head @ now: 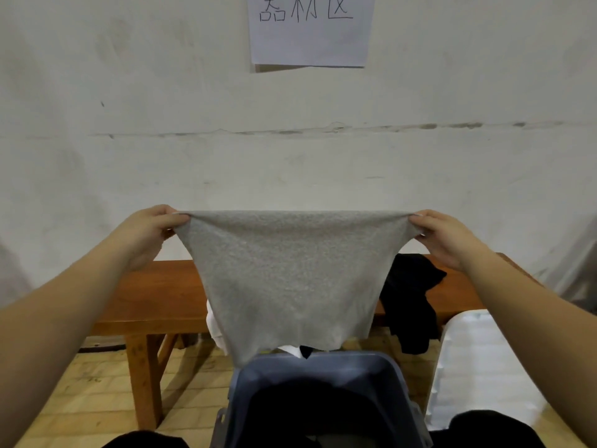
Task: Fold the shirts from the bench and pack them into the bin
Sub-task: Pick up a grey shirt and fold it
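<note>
A grey shirt point(290, 273) hangs stretched in the air in front of me, above the wooden bench point(161, 295). My left hand point(151, 234) pinches its top left corner and my right hand point(442, 234) pinches its top right corner. The shirt's lower edge hangs just above the far rim of the blue-grey bin point(323, 360), which stands between my knees with something dark inside. A black shirt point(410, 295) lies crumpled on the bench at the right and droops over its front edge. A white garment point(214, 324) shows behind the grey shirt.
A white plastered wall with a paper sign point(310, 30) rises behind the bench. A white padded object point(478, 360) stands on the floor at the right of the bin. The floor is pale wood planks.
</note>
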The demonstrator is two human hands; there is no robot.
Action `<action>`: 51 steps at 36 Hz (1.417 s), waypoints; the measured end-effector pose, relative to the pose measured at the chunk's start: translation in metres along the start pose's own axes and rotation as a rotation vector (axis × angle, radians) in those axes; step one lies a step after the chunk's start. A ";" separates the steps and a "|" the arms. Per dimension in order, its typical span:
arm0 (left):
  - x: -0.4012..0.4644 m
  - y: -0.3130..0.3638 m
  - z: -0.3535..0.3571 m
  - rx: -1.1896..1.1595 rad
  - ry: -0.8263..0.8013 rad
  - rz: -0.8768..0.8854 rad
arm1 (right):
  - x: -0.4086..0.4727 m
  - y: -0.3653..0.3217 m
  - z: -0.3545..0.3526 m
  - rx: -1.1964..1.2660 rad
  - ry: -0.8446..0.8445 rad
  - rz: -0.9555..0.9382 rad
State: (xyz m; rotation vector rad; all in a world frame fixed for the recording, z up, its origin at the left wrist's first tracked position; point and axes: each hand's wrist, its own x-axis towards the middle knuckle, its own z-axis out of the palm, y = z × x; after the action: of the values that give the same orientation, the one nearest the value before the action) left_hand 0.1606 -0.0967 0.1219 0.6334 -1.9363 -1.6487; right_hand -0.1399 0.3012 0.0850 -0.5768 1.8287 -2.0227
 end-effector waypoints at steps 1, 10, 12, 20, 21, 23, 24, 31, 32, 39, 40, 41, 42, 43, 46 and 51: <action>0.003 -0.001 0.001 -0.128 0.014 0.016 | 0.002 -0.001 0.002 0.145 0.004 0.008; 0.017 -0.016 0.023 -0.589 0.055 0.035 | -0.001 0.008 0.025 0.563 -0.031 0.123; 0.016 -0.016 0.023 -0.706 -0.003 0.051 | -0.003 0.008 0.026 0.566 -0.068 0.132; 0.003 0.016 0.017 -0.942 -0.230 0.179 | -0.024 -0.035 0.039 0.710 -0.513 -0.006; 0.001 0.022 0.029 -0.934 -0.273 0.215 | -0.027 -0.048 0.050 0.679 -0.541 -0.013; 0.004 0.039 0.061 -0.919 -0.559 0.259 | -0.033 -0.065 0.075 0.478 -0.475 -0.167; -0.001 0.048 0.075 -0.834 -0.578 0.264 | -0.032 -0.069 0.087 0.388 -0.444 -0.217; -0.015 0.067 0.147 -0.659 -0.629 0.311 | -0.048 -0.076 0.158 0.156 -0.395 -0.356; -0.018 0.067 0.154 -0.670 -0.640 0.326 | -0.049 -0.076 0.164 0.190 -0.404 -0.377; -0.030 0.068 0.179 -0.811 -0.671 0.326 | -0.050 -0.067 0.186 0.316 -0.375 -0.445; -0.031 0.068 0.180 -0.822 -0.660 0.319 | -0.050 -0.067 0.187 0.331 -0.373 -0.440; -0.030 0.067 0.181 -0.824 -0.645 0.311 | -0.049 -0.065 0.188 0.345 -0.375 -0.433; -0.031 0.067 0.182 -0.820 -0.624 0.302 | -0.048 -0.064 0.188 0.346 -0.371 -0.423; -0.030 0.067 0.182 -0.812 -0.605 0.296 | -0.048 -0.063 0.188 0.340 -0.367 -0.417; -0.030 0.067 0.184 -0.765 -0.539 0.268 | -0.046 -0.059 0.188 0.294 -0.350 -0.413; -0.027 0.065 0.179 -0.646 -0.513 0.155 | -0.043 -0.061 0.183 0.343 -0.467 -0.328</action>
State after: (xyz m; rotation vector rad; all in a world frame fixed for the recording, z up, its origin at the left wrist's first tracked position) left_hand 0.0629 0.0640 0.1608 -0.2057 -1.5376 -2.3153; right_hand -0.0074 0.1737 0.1580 -1.1821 1.1445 -2.1016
